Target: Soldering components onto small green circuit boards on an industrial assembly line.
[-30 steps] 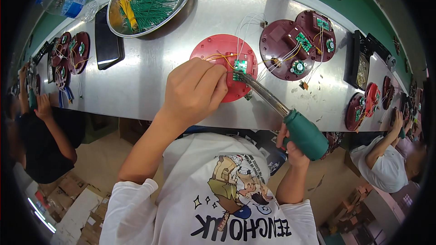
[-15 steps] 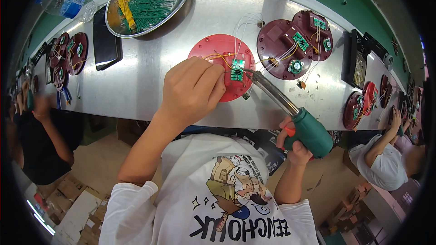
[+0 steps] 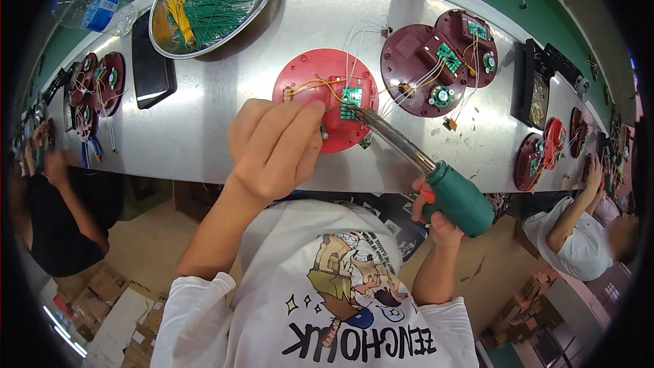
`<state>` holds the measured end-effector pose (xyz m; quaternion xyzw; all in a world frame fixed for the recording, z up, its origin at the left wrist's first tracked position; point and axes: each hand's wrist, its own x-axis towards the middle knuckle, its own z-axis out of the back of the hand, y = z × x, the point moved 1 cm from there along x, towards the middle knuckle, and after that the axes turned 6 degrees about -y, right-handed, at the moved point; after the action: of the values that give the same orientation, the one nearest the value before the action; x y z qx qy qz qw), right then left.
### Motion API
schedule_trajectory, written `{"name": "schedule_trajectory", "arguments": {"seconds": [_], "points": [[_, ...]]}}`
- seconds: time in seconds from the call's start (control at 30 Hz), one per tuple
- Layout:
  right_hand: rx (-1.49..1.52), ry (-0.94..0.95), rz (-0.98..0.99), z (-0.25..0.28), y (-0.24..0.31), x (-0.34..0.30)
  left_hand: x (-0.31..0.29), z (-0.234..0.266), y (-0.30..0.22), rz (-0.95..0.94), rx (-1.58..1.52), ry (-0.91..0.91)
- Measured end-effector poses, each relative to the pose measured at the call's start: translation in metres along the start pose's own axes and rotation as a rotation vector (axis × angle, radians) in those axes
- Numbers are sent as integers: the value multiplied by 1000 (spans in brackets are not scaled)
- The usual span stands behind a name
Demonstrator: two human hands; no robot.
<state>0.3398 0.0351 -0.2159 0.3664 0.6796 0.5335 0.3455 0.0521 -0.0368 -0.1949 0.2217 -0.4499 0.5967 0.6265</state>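
Observation:
A round red plastic housing lies in front of me on the metal bench, with a small green circuit board mounted on it. White and yellow wires run from the board. My right hand grips a soldering gun with a green body and red trigger; its tip touches or nearly touches the board. My left hand is closed in a pinch at the board's left side, over the housing's lower left part. What its fingertips hold is too small to make out.
Two dark red housings with boards, speakers and wires lie to the right. A steel bowl of green and yellow wires stands at the back left, beside a black phone-like slab and a plastic bottle. People work at both sides.
My left hand has drawn slightly left and toward me, uncovering more yellow wire on the housing. The soldering gun's tip has shifted slightly left over the board.

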Motion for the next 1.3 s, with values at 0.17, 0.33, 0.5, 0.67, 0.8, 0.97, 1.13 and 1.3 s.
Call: {"name": "schedule_trajectory", "arguments": {"seconds": [0.17,0.33,0.5,0.67,0.8,0.97,1.13,1.3], "points": [[-8,25,-8,0,2,1,3,-7,0,-35,-72,58],[-36,20,-4,-1,3,2,4,-12,2,-25,-78,118],[-67,15,1,-2,3,2,4,-13,4,-1,-113,132],[-77,64,56,3,1,4,4,-12,5,16,-140,138],[21,28,15,-1,3,3,2,-13,4,33,-147,144],[46,75,55,8,-2,-1,6,-13,5,28,-154,124],[72,66,130,6,-5,1,4,-13,6,22,-134,139],[146,19,108,5,-6,2,6,-12,3,27,-131,171]]}}
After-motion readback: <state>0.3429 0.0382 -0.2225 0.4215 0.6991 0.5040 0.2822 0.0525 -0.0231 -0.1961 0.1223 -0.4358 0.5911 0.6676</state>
